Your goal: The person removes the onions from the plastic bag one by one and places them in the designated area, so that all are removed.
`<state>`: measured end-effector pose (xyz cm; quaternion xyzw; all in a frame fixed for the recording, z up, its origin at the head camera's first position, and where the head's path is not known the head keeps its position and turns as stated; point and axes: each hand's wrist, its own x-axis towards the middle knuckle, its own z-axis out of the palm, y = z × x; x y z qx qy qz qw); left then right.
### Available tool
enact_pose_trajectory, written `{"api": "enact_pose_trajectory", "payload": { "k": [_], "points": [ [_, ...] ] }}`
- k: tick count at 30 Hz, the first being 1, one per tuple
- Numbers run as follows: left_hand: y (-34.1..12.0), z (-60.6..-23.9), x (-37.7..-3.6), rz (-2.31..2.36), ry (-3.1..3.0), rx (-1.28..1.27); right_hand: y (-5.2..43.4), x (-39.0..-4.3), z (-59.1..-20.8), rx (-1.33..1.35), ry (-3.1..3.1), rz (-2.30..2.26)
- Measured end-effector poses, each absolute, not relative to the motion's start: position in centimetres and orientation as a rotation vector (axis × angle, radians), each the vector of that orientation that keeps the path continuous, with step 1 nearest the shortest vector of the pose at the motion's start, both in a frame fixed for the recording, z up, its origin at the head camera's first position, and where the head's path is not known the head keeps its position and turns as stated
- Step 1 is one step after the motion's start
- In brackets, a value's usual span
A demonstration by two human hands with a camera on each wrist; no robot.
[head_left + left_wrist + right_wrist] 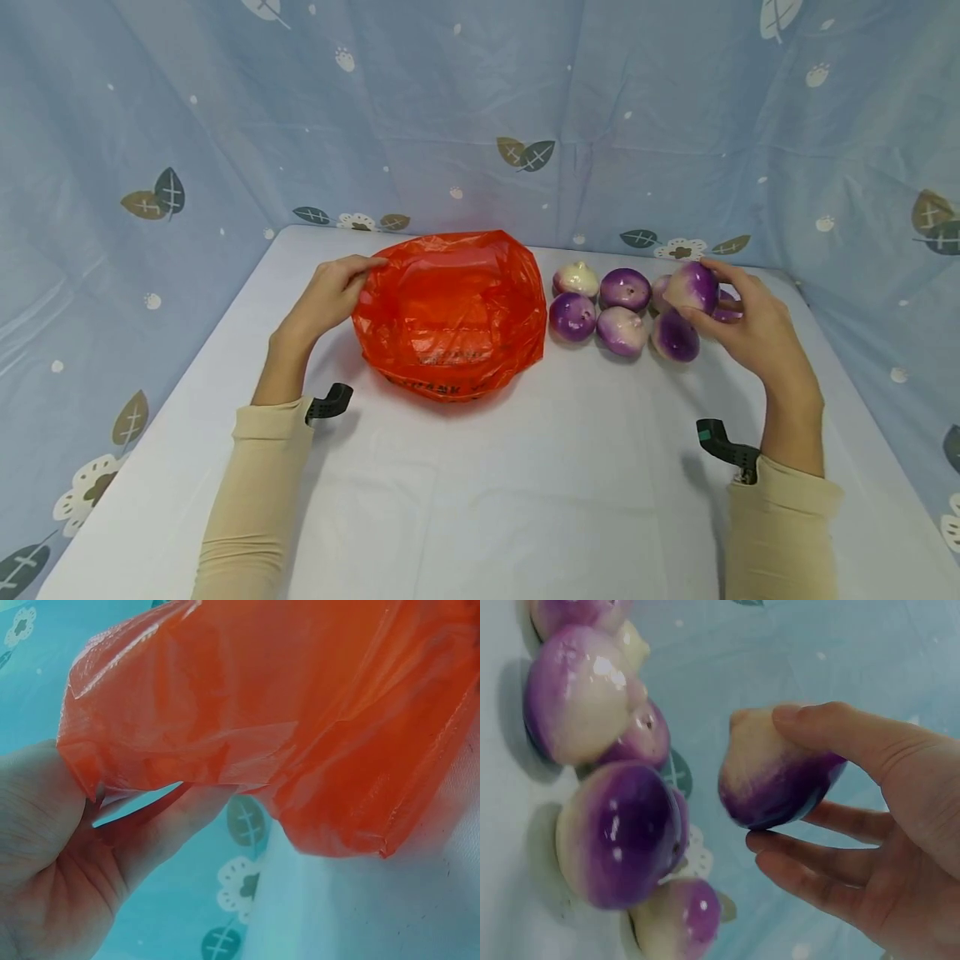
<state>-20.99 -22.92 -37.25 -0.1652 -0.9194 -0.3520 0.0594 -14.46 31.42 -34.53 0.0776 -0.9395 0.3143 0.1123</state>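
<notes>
A red plastic bag (450,333) stands with its wide mouth up on the white table. My left hand (327,293) pinches the bag's left rim between thumb and fingers; in the left wrist view the thin film (225,690) drapes over the fingers. My right hand (753,329) grips a glossy purple-and-white onion (692,287), thumb on its pale top in the right wrist view. This onion is held up above several similar onions, among them a purple one (626,289) and a pale one (622,332). Part of the group is hidden behind the held onion and right hand.
The onions lie just right of the bag, in two rough rows near the table's back edge. A blue curtain (450,125) with leaf prints hangs behind and at both sides of the white table (510,500). Small black wrist devices sit at both sleeves.
</notes>
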Motion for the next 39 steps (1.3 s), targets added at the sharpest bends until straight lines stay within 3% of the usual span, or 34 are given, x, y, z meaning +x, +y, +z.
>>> {"api": "enact_pose_trajectory", "payload": {
  "k": [39],
  "points": [
    [-23.0,-37.5,-21.2,-1.050,-2.768,-0.487,37.5,-12.9,-36.9,0.205,-3.001,0.639]
  ]
}}
